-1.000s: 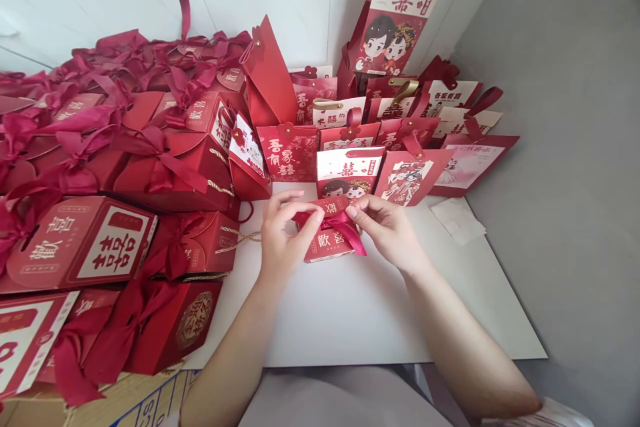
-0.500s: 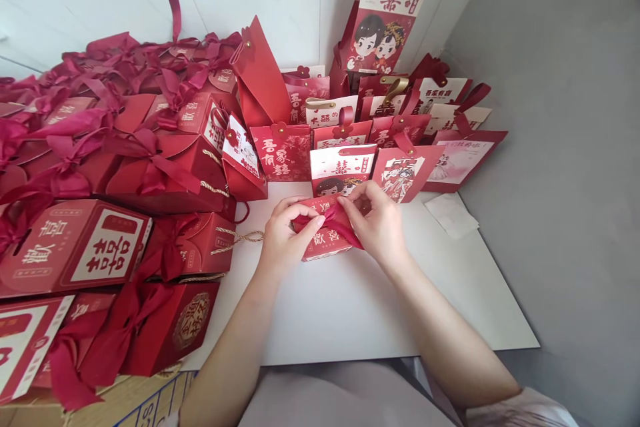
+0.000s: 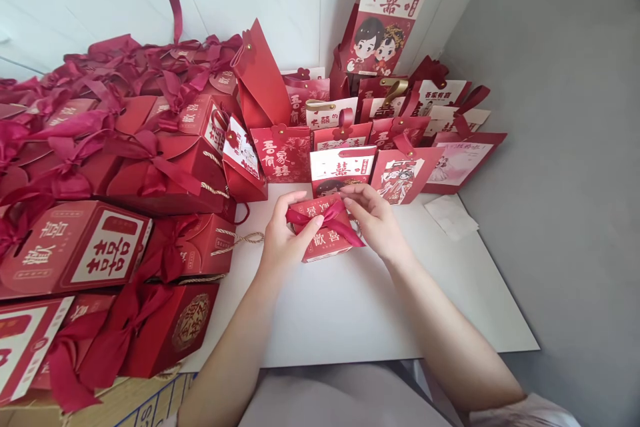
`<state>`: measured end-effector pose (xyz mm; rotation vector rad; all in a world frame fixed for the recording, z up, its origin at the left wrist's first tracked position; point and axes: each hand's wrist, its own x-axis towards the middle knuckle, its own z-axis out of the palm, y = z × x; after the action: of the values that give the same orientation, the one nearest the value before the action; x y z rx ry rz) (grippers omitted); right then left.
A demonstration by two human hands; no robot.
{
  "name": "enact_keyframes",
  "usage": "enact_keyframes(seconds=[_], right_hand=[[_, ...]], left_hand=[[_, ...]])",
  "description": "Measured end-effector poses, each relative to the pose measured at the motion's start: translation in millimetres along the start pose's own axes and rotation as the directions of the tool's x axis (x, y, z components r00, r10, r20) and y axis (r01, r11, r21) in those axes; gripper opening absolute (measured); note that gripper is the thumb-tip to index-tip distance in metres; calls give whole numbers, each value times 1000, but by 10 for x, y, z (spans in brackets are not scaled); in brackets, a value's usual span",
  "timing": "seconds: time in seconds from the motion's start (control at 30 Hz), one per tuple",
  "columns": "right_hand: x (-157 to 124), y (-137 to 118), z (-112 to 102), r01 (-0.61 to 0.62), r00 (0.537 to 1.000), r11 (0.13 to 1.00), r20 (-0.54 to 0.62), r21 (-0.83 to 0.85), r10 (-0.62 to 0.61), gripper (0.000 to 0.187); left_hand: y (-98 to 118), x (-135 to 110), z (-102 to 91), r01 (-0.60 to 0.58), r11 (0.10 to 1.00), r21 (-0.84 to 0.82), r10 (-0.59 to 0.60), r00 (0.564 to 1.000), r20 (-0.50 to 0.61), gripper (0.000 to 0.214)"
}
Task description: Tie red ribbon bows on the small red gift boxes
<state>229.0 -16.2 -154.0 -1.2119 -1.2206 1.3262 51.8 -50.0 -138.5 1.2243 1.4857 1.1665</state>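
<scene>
The right hand (image 3: 371, 217) has just unbent over the last half second, its fingers reaching flatter where they were bunched tight over the knot, and now more of the ribbon bow (image 3: 331, 218) comes into sight! The left hand (image 3: 284, 232) barely shifts, though its forefinger lifts a touch. And there's the small red box (image 3: 323, 240), lying on the bench (image 3: 345, 313) right between the two, the bow across its top, one tail slanting to 4 o'clock.

At the box's 9 o'clock, the left grip is partly closed: thumb down on the bow, fingers curled around the side, steadying the box. At 2 o'clock, the right grip is loosely curled, thumb and forefinger only slightly parted near the box's far corner; whether they pinch any ribbon, I cannot tell.

Outward we go! A couple-print bag (image 3: 343, 170) stands just behind at 12 o'clock, a cream-panelled bag (image 3: 403, 177) at 2, the tall bag (image 3: 385, 20) towering over the rows at 1, and a plain red bag (image 3: 265, 80) leaning at 11. White paper (image 3: 453, 215) lies flat at 3. Over at 9, a twisted cord (image 3: 245, 238) stretches toward the left hand, and beyond it the ribboned boxes (image 3: 163, 160) pile up from 8 round to 10.
</scene>
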Motion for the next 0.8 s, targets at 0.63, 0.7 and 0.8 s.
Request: enact_keyframes(seconds=[0.63,0.7,0.8], right_hand=[[-57,-73,-423,222,804,953,591,-205,-60,100],[-80,-79,-372,226,819,963,564,-146,-107,90],[-134,-60,-279,169,830,985,541,-12,-136,76]], left_hand=[[-190,52,-578,-197,938,286,66,909,411,110],[-216,72,-567,-180,977,114,129,926,354,102],[-212,82,-529,-143,984,-111,166,956,240,87]])
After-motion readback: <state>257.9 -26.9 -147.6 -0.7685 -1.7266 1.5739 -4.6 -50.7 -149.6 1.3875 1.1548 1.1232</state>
